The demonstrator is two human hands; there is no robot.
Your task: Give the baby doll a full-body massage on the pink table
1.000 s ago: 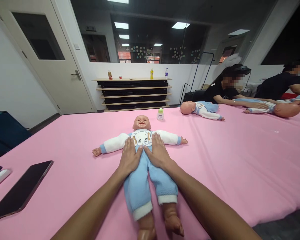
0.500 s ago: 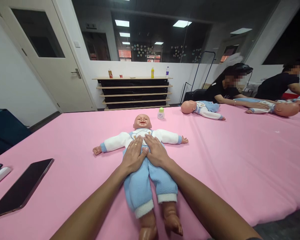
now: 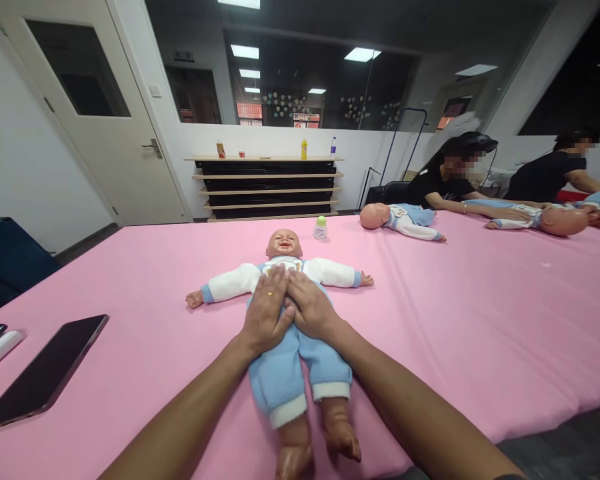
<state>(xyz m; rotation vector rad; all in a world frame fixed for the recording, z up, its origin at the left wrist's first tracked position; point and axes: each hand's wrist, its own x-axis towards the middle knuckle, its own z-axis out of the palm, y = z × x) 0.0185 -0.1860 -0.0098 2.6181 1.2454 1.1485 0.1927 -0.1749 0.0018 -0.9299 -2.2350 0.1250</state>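
Observation:
A baby doll [image 3: 279,373] in a blue and white outfit lies on its back, head away from me, arms spread wide. Flat on its chest and belly rests my left hand [image 3: 269,310], fingers stretched out, a ring on one finger. Beside it my right hand [image 3: 310,305] also lies flat on the doll's front, its fingers pointing up toward the doll's collar. The two hands touch near the thumbs and hide most of the print on the chest. Behind the doll's head stands a small clear bottle [image 3: 321,229] with a green cap.
A pink cover [image 3: 460,320] spreads over the table. To the left lie a dark tablet [image 3: 47,370] and a white object [image 3: 1,352]. Another doll [image 3: 400,220] lies at the back right, near a person [image 3: 445,177] whose hands are on a further doll [image 3: 563,221].
Both hands stay flat on the doll; the left hand has shifted slightly up its chest, its fingers closer to the right hand's. The view has moved a little.

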